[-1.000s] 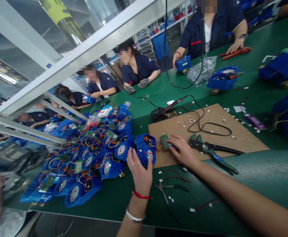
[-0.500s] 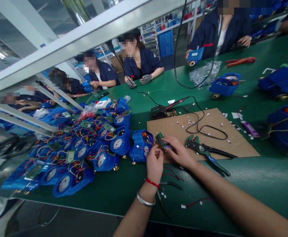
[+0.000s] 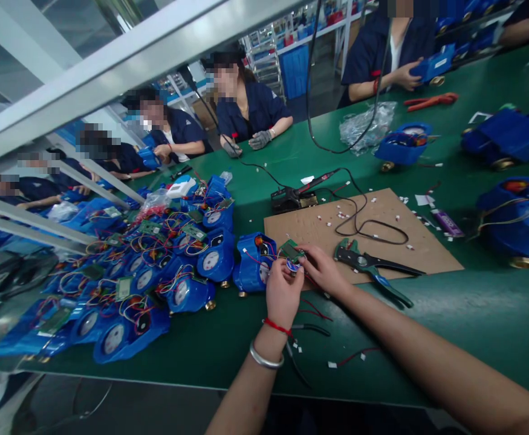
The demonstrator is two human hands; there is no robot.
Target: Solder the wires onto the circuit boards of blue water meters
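Note:
A green circuit board [image 3: 288,249] is held up over the left edge of the cardboard sheet [image 3: 382,211]. My right hand [image 3: 325,269] grips the board's right side with its fingertips. My left hand [image 3: 285,287], fingers closed, pinches a small blue-and-white round part [image 3: 293,266] just below the board; its exact kind is too small to tell. Beside my left hand stands a blue water meter [image 3: 251,266] with its housing open and wires coming out of it. Green-and-black wire strippers [image 3: 368,264] lie on the cardboard to the right of my right hand.
Many open blue water meters [image 3: 144,281] crowd the left of the green table [image 3: 228,368]. A soldering iron [image 3: 316,180] rests on its stand [image 3: 286,198], its cable looping over the cardboard. More meters [image 3: 520,223] stand at right. Several co-workers [image 3: 250,112] sit across the table.
The circuit board has turned flatter, showing its face, and the blue-and-white part now shows at my left fingertips. Across the table, a co-worker has moved a blue meter to the right.

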